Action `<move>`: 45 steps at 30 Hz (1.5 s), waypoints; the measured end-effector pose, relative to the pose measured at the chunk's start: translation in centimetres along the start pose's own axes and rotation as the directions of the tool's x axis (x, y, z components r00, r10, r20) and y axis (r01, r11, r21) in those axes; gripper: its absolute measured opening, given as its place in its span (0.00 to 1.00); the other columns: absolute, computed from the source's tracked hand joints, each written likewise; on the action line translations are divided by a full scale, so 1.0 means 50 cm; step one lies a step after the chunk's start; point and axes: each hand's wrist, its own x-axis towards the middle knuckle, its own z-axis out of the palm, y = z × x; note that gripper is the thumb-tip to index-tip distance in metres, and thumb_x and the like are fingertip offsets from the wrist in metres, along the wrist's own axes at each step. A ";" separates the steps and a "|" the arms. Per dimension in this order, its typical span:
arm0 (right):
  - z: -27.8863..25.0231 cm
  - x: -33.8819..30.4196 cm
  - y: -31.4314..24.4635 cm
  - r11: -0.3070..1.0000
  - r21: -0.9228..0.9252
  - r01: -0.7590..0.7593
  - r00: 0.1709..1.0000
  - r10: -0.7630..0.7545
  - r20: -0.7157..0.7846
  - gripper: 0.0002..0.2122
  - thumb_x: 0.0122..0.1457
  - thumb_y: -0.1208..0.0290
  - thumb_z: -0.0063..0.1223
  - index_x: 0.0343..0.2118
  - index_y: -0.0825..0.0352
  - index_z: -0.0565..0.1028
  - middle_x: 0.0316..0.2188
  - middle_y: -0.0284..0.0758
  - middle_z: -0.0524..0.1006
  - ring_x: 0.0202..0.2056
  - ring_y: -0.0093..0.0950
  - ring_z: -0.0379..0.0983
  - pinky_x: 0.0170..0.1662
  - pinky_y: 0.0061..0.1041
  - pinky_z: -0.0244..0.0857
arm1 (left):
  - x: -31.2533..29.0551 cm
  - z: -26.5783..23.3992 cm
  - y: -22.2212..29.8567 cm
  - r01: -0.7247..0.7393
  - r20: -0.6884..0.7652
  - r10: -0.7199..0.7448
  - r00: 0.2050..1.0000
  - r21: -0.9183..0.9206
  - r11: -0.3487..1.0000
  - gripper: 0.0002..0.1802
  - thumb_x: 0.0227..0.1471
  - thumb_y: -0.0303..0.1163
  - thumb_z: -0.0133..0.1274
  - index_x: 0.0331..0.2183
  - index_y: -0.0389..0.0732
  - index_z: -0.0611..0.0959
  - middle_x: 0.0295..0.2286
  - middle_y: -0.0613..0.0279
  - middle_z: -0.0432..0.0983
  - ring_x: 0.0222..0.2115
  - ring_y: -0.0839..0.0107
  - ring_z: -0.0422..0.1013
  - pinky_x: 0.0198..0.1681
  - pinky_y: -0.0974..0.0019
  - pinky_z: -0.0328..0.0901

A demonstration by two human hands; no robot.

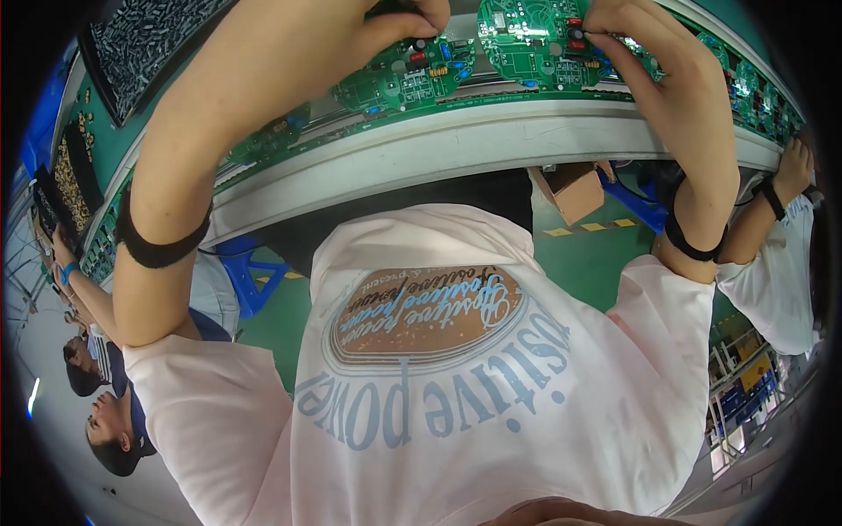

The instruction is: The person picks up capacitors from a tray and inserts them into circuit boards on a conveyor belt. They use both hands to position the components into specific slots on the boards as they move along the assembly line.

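Observation:
Two round green circuit boards lie on the white-edged conveyor (456, 145) at the top of the view. My left hand (408, 19) is closed with pinched fingertips over the left board (412, 70), among its small red, blue and black parts. My right hand (627, 26) pinches at small red components on the right board (535, 44). Whether either hand holds a loose part is too small to tell. Both forearms wear a black band near the elbow.
Trays of small dark components (145, 39) sit at the upper left. A co-worker's hand (61, 254) with a blue wristband works at the left; another person's arm (789, 175) with a black wristband at the right. Blue stool (250, 272) and cardboard box (574, 188) stand below the conveyor.

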 end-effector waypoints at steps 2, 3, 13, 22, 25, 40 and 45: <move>-0.001 -0.002 0.000 1.000 -0.001 -0.006 1.000 0.006 -0.001 0.06 0.55 0.81 0.60 0.36 0.70 0.77 0.36 0.39 0.79 0.36 0.42 0.78 0.38 0.33 0.72 | 0.002 0.001 0.003 0.003 -0.003 -0.003 1.000 0.014 1.000 0.07 0.48 0.22 0.64 0.33 0.35 0.87 0.31 0.54 0.82 0.35 0.55 0.78 0.40 0.57 0.73; -0.002 -0.003 0.001 1.000 -0.001 -0.009 1.000 0.009 -0.001 0.06 0.55 0.81 0.60 0.36 0.70 0.77 0.36 0.39 0.79 0.36 0.42 0.78 0.38 0.33 0.72 | 0.002 0.001 0.003 0.003 -0.003 -0.003 1.000 0.017 1.000 0.07 0.48 0.22 0.64 0.34 0.35 0.87 0.30 0.54 0.82 0.35 0.55 0.78 0.40 0.57 0.73; -0.008 -0.011 0.004 0.999 -0.026 -0.029 0.999 0.029 0.012 0.06 0.56 0.80 0.60 0.37 0.70 0.77 0.38 0.39 0.79 0.37 0.42 0.78 0.39 0.33 0.72 | 0.001 0.007 0.004 -0.107 -0.020 0.109 0.994 0.084 0.991 0.06 0.47 0.24 0.62 0.31 0.36 0.86 0.29 0.55 0.82 0.33 0.55 0.78 0.38 0.57 0.73; -0.014 -0.017 0.004 0.998 -0.044 -0.045 0.999 0.046 0.018 0.07 0.57 0.80 0.60 0.39 0.70 0.78 0.39 0.39 0.80 0.38 0.42 0.78 0.40 0.33 0.72 | -0.003 0.006 0.016 -0.158 -0.020 0.164 0.986 0.182 0.971 0.06 0.48 0.26 0.60 0.31 0.37 0.83 0.28 0.56 0.80 0.32 0.55 0.78 0.36 0.57 0.73; -0.013 -0.017 0.006 0.998 -0.045 -0.044 0.999 0.045 0.022 0.07 0.58 0.80 0.60 0.39 0.70 0.78 0.39 0.39 0.80 0.38 0.42 0.78 0.40 0.33 0.72 | -0.003 0.004 0.018 -0.181 0.009 0.184 0.983 0.233 0.955 0.06 0.46 0.26 0.59 0.30 0.37 0.82 0.28 0.57 0.79 0.33 0.56 0.78 0.36 0.58 0.73; -0.042 0.000 0.011 0.988 -0.130 -0.081 0.994 0.089 0.055 0.08 0.59 0.80 0.59 0.41 0.70 0.78 0.42 0.39 0.80 0.40 0.42 0.78 0.42 0.32 0.72 | -0.068 -0.066 -0.088 0.070 -0.400 0.091 0.912 0.371 0.926 0.14 0.53 0.28 0.63 0.42 0.35 0.83 0.29 0.59 0.77 0.31 0.63 0.75 0.35 0.64 0.71; -0.071 0.022 -0.024 0.963 -0.208 -0.172 0.981 0.187 0.054 0.09 0.60 0.80 0.59 0.43 0.70 0.78 0.42 0.39 0.79 0.39 0.43 0.77 0.42 0.33 0.71 | -0.090 -0.107 -0.147 0.660 -0.715 -0.242 0.656 0.388 0.644 0.18 0.53 0.31 0.67 0.45 0.35 0.83 0.32 0.56 0.77 0.30 0.64 0.74 0.36 0.65 0.70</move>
